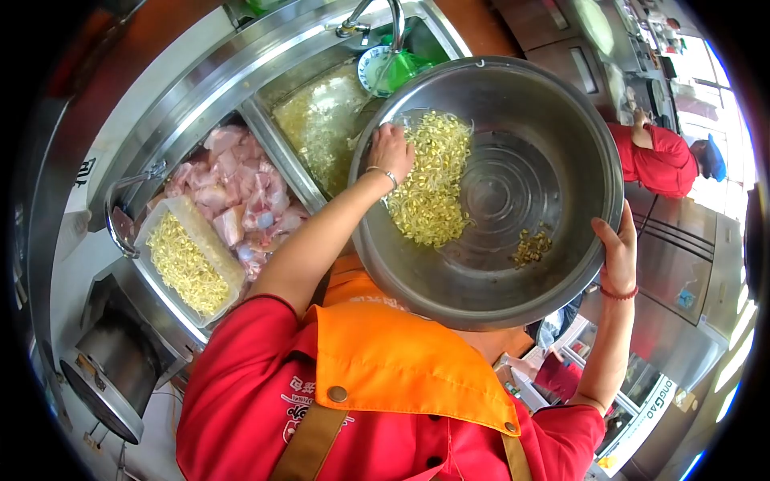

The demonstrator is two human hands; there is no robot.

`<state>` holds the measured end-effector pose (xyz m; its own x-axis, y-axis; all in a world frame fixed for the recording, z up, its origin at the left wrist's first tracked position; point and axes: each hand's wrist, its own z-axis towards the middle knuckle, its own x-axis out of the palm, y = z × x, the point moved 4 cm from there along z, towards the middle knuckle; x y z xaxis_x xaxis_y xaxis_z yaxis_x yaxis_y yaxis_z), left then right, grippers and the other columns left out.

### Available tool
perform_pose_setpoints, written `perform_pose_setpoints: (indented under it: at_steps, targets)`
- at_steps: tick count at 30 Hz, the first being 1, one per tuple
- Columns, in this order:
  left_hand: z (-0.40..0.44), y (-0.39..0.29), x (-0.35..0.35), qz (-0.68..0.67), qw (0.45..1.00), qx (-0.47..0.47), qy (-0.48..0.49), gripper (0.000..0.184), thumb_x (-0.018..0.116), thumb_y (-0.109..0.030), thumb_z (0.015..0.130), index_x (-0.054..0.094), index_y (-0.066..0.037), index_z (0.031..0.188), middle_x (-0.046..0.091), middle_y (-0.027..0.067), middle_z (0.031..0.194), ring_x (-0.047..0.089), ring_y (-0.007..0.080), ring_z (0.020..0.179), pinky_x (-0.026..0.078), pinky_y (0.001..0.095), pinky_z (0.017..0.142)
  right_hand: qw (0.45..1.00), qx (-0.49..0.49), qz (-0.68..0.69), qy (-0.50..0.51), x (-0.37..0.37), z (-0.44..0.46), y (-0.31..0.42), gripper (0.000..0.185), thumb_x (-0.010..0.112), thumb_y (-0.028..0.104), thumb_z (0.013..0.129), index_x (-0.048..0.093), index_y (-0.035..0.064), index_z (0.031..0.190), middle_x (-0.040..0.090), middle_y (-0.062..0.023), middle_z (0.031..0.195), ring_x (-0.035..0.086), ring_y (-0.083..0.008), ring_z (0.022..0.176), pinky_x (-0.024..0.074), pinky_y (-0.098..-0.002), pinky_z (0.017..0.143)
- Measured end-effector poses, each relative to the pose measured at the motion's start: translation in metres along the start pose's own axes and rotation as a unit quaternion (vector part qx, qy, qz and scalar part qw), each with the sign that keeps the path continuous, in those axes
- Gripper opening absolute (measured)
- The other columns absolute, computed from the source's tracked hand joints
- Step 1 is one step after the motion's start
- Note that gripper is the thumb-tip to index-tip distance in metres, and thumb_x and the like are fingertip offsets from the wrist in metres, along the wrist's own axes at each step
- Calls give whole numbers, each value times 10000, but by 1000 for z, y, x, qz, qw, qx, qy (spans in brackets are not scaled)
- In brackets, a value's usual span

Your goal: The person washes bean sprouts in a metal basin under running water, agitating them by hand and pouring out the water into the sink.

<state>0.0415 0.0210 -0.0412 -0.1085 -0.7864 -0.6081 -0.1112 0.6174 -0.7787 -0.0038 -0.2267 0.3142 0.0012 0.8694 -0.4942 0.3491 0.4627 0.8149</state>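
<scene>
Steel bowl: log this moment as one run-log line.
left hand: at sprouts in steel bowl | right hand: gripping bowl's rim | bowl: sprouts, small brownish pile | plastic tub: more sprouts, beside raw meat

Raw meat (241, 186) fills one side of a steel sink (281, 151); a faucet (398, 26) arches over the other, near a patterned dish (372, 70) and green bag (403, 70). A person (662, 162) in red wears a blue cap (712, 157).

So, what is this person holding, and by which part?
The right hand holds the large round silver metal basin by its rim. The left hand is at the pale yellow bean sprouts inside; whether it grips any cannot be told.
</scene>
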Motion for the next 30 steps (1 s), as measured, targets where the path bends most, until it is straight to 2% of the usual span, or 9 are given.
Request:
perform_pose_setpoints:
  at_steps: [4,8,16,19,22,25,26,27,30]
  targets:
    - [-4,-3,24,-15,994,-68,80,534,596,-291,907,480,19,1325,466,275,1300,477,424,1204,390,473,1049,1000,-4,3,5,0,1,1,436,567,-58,849,512,5,1277,608,-49,1103,568,-128,983,457,-267,879]
    - [-14,-9,42,-61,993,-69,78,533,629,-316,900,468,26,1275,467,266,1255,490,424,1135,421,485,995,1000,-4,0,2,-1,1,-1,440,569,-60,849,509,5,1280,606,-51,1106,568,-130,986,458,-270,882]
    - [-31,-40,56,5,995,21,93,646,612,-378,923,401,12,1391,398,245,1395,428,439,1253,367,481,1074,1000,-8,0,0,-2,0,-1,448,570,-62,847,506,6,1286,604,-55,1112,567,-131,984,461,-268,872]
    - [-44,-57,47,60,994,38,79,590,613,-350,928,442,2,1370,387,265,1433,414,417,1297,383,457,1085,1000,-1,-3,-2,-2,0,-1,447,570,-59,848,506,4,1286,605,-55,1110,567,-130,983,461,-267,871]
    - [-59,-67,23,96,982,142,79,471,616,-267,920,528,16,1286,493,233,1345,491,393,1220,425,452,1036,1000,-13,-8,7,-9,2,-6,471,557,-55,875,469,-9,1335,623,-85,1136,610,-137,982,499,-266,844]
    - [-40,-46,-24,23,985,145,89,372,573,-252,922,612,3,1190,537,201,1284,552,396,1115,509,471,897,1000,-4,-6,1,-5,0,-1,447,571,-58,846,507,3,1284,606,-51,1104,567,-124,976,460,-264,866]
    - [-24,-19,-26,-19,992,124,-19,227,562,-102,883,668,-1,1055,585,190,1199,591,370,1021,499,442,908,1000,-5,-10,-2,-5,-1,0,446,570,-59,846,507,4,1284,606,-50,1102,566,-123,974,461,-262,863]
    - [-22,-2,-45,-66,986,125,-87,265,545,0,852,653,-26,1093,584,179,1187,587,349,1034,483,419,934,1000,-6,-14,-3,-4,-2,0,446,569,-60,846,508,5,1283,606,-49,1101,566,-122,972,461,-261,861]
    - [-12,64,-39,-104,986,18,-131,345,536,22,832,625,-58,1155,594,164,1113,581,350,1043,468,420,952,1000,-18,-19,1,-4,0,0,466,559,-60,862,480,-8,1318,617,-72,1127,595,-128,971,486,-261,843]
